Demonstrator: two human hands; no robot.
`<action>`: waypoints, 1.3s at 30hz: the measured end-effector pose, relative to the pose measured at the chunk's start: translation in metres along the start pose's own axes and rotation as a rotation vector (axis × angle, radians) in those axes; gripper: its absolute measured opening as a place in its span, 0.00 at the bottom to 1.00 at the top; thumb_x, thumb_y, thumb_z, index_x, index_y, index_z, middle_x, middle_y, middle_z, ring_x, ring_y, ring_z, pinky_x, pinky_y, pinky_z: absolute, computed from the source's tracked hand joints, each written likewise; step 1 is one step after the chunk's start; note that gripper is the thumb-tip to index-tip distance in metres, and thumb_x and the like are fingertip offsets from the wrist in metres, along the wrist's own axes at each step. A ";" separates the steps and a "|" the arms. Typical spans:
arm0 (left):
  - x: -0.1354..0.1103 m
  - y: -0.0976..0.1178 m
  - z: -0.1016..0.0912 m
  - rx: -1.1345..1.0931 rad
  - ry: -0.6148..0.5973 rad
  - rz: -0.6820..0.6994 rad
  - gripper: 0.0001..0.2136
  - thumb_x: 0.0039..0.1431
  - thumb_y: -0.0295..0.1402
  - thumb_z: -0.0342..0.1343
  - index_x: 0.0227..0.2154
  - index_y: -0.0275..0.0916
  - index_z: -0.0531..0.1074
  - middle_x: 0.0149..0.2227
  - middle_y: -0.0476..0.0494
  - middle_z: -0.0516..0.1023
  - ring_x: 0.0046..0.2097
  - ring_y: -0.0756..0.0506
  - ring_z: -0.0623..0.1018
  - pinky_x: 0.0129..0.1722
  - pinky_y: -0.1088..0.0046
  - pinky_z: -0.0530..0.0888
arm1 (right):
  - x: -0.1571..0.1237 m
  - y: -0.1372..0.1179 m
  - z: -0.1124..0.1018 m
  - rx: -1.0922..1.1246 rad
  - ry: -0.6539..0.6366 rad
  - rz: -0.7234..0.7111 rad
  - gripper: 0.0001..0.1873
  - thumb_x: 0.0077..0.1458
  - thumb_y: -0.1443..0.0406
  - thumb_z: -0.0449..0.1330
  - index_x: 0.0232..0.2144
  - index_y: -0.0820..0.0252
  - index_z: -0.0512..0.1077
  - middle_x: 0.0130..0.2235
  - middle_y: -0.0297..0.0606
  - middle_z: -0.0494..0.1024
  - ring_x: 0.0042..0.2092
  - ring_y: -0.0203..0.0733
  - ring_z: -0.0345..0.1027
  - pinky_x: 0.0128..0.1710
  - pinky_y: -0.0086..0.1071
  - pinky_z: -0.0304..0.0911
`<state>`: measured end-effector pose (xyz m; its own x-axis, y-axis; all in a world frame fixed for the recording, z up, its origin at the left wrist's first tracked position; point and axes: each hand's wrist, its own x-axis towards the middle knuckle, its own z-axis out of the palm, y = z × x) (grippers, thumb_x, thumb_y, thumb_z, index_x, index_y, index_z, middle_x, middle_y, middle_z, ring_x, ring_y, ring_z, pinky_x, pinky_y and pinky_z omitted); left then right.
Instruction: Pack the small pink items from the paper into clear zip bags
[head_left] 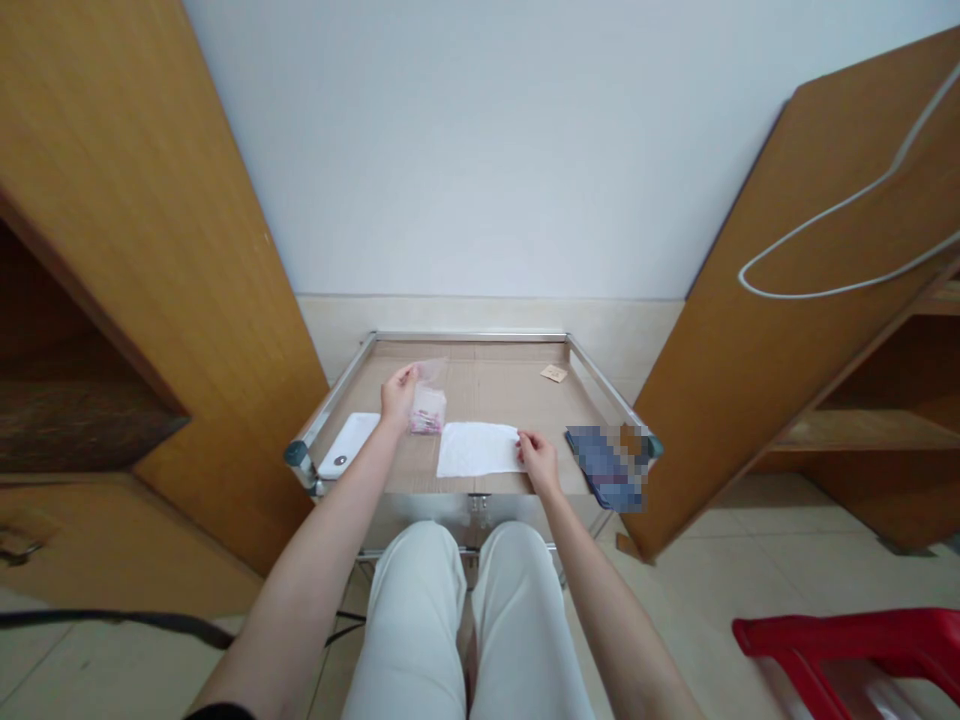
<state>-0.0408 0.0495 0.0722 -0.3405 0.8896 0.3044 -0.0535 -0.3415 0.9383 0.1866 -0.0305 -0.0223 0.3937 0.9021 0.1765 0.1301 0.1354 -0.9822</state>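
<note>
My left hand (399, 394), fingers closed, pinches a clear plastic bag (431, 374) by its upper part. Small pink and white pieces lie low in the bag, too small to name. A white sheet (477, 450), paper or thin cloth, lies flat on the brown board of the cart. At its right edge is my right hand (538, 461), thumb and fingers pressed together; whether they grip the edge or a tiny thing is hidden. Left of my left forearm rests a flat white device (350, 444) with a round dark spot.
The metal-railed cart (471, 337) stands against the wall. A small tan card (554, 373) lies at its back right, a blue packet (600, 462), partly blurred, at its front right. Wooden furniture (247, 300) flanks both sides. A red stool (847, 635) stands lower right.
</note>
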 end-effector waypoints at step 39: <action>-0.075 -0.032 -0.021 0.109 0.079 -0.184 0.10 0.47 0.31 0.50 0.34 0.40 0.61 0.33 0.46 0.70 0.32 0.49 0.73 0.34 0.70 0.69 | -0.012 -0.016 0.078 0.298 -0.273 0.115 0.10 0.37 0.60 0.57 0.20 0.63 0.67 0.15 0.26 0.63 0.15 0.27 0.50 0.16 0.24 0.45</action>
<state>-0.0336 -0.0130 0.0161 -0.4068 0.9061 0.1163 -0.0211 -0.1366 0.9904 0.1090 -0.0118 -0.0136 0.1294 0.9884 0.0801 -0.1851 0.1035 -0.9772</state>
